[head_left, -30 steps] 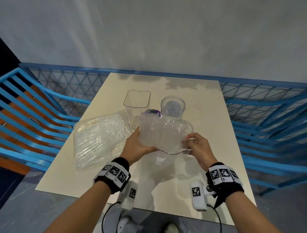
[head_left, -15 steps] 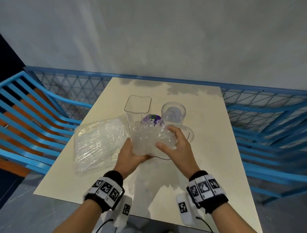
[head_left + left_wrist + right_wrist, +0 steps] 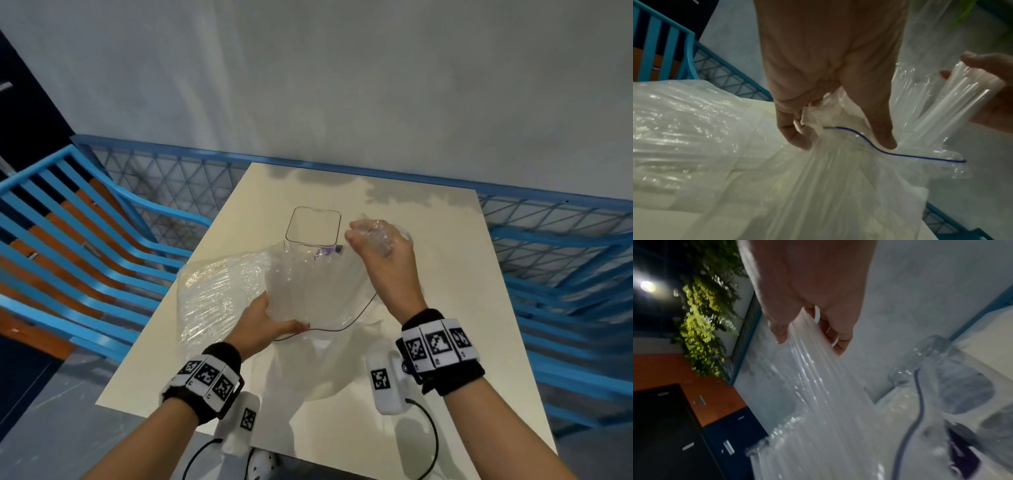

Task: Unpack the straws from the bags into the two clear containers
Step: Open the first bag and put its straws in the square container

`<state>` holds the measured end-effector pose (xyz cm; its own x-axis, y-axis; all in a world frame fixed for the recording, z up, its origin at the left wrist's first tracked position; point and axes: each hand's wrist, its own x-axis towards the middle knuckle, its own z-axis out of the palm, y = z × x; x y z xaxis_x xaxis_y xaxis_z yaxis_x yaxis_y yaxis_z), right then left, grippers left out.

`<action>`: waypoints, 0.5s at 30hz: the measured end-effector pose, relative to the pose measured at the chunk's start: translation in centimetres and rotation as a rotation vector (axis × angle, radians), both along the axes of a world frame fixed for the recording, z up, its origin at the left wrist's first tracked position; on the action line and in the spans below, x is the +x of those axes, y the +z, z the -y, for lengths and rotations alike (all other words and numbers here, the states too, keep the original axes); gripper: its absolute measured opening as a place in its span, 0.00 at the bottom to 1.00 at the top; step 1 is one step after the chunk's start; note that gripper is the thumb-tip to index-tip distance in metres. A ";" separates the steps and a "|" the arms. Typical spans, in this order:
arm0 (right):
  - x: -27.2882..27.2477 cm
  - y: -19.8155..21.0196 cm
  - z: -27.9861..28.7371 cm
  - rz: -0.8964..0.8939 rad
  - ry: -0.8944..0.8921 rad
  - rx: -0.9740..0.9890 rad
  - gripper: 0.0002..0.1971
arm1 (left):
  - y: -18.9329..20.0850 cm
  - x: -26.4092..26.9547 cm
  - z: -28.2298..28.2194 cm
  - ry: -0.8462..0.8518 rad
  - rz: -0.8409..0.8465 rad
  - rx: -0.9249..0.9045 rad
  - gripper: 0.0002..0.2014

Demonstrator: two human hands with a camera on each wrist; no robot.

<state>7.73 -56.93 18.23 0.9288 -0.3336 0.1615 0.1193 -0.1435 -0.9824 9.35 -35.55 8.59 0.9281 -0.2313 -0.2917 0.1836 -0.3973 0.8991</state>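
Gripping a bundle of clear plastic straws (image 3: 378, 236), the right hand (image 3: 383, 260) lifts beside the empty square clear container (image 3: 313, 228); the left hand (image 3: 263, 325) pinches the blue-zippered clear bag (image 3: 308, 291) just below.

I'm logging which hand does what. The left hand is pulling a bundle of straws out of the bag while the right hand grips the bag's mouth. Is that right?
The hands are swapped. The right hand holds the bundle of straws, as the right wrist view shows; the left hand grips the bag near its mouth, seen in the left wrist view.
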 end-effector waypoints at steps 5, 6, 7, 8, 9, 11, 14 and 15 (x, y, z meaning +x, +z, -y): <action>2.6 2.9 0.5 -0.019 -0.057 0.077 0.04 | 0.2 2.0 -0.7 -0.031 -0.054 -0.007 0.33; 3.2 3.5 0.6 -0.006 -0.049 0.100 0.06 | 0.1 2.2 -0.8 -0.038 -0.061 -0.007 0.33; 3.7 4.2 0.9 0.012 -0.044 0.109 0.08 | 0.0 2.4 -0.8 -0.043 -0.067 -0.008 0.35; 4.4 5.1 1.2 0.024 -0.046 0.106 0.10 | -0.1 2.6 -0.9 -0.045 -0.079 -0.010 0.37; 5.0 6.0 1.6 0.029 -0.051 0.097 0.09 | -0.2 2.7 -0.9 -0.038 -0.089 -0.018 0.37; 6.6 8.3 2.4 0.037 -0.057 0.100 0.06 | -0.3 3.0 -1.0 -0.022 -0.101 -0.033 0.35; 9.4 11.6 3.4 0.122 -0.103 0.222 0.06 | -0.3 3.3 -0.8 -0.008 -0.108 -0.039 0.38; 10.5 12.3 3.4 0.158 -0.133 0.244 0.06 | -0.3 3.4 -0.8 -0.006 -0.106 -0.035 0.37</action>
